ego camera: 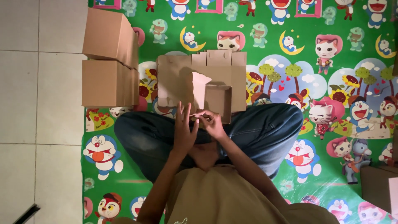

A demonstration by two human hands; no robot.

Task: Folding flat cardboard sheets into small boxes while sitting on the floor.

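I sit cross-legged on a cartoon-printed mat. A partly folded brown cardboard box [218, 99] rests on my lap, its flat unfolded panels [178, 76] spreading up and to the left. My left hand [184, 128] is held upright with fingers spread against the box's near edge. My right hand [212, 122] pinches a small flap at the near edge of the box. Both hands meet at that flap.
Two folded brown cardboard boxes [108, 35] [107, 83] stand stacked side by side at the mat's left edge. White floor tiles [41, 103] lie to the left. A brown object [375, 186] sits at the lower right. My jeans-clad knees [273, 124] span the mat.
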